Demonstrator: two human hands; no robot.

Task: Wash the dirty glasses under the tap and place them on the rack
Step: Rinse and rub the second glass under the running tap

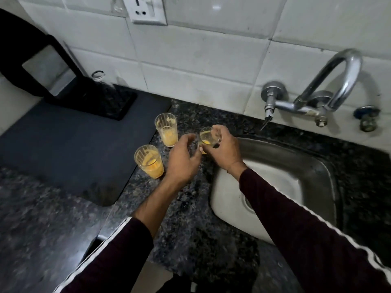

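Note:
My right hand [224,149] grips a tilted dirty glass [208,136] with orange residue, just left of the steel sink [281,166]. My left hand [183,158] is curled beside it, next to another orange-stained glass [202,152] that is mostly hidden between my hands; whether it holds that glass is unclear. Two more dirty glasses stand on the granite counter, one [167,130] behind and one [150,161] in front. The chrome tap [330,85] is on the tiled wall above the sink; no water is visible. A black rack [112,104] sits at the back left with a clear glass [99,80] on it.
A dark mat [69,149] covers the counter left of the glasses. A black frame-like object [27,49] leans by the wall at far left. A wall socket [146,9] is above. The sink drain [248,205] shows beside my right sleeve.

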